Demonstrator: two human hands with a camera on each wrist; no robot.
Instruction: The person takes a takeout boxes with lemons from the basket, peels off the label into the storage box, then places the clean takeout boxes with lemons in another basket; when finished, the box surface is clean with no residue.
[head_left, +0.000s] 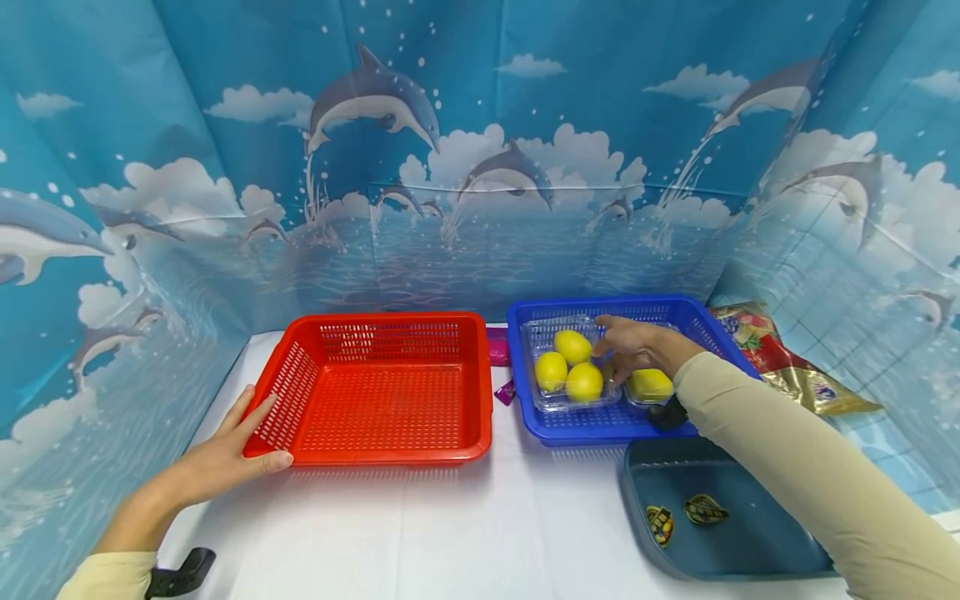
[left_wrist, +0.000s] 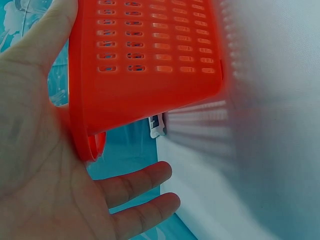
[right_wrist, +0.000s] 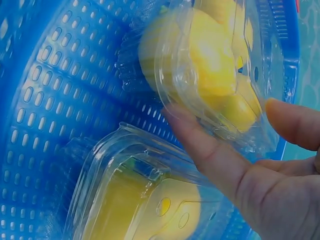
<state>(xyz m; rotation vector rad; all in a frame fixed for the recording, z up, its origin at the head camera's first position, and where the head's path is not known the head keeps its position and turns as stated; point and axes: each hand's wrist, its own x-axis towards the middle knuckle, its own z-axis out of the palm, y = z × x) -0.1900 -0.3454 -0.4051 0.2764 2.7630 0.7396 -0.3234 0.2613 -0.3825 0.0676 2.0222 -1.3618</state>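
Observation:
My left hand (head_left: 217,458) rests against the front left corner of a red perforated basket (head_left: 375,458). In the left wrist view, its palm lies along the basket's rim and two fingers (left_wrist: 142,185) stretch out straight below it. My right hand (head_left: 637,343) reaches into a blue perforated basket (head_left: 585,435). It is at the right side of a clear plastic box (head_left: 543,400) holding 3 lemons (head_left: 572,346). In the right wrist view, the straight index finger touches that box, with the thumb (right_wrist: 295,122) apart from it. A second clear box (right_wrist: 135,195) with yellow fruit lies beside the hand.
A dark teal tray (head_left: 750,546) with two small wrapped items (head_left: 705,509) stands front right. Behind the right arm lies a gold and red bag (head_left: 802,367). Purple packets (head_left: 506,392) sit between the baskets. A dolphin-print curtain (head_left: 465,250) encloses the white table (head_left: 420,533).

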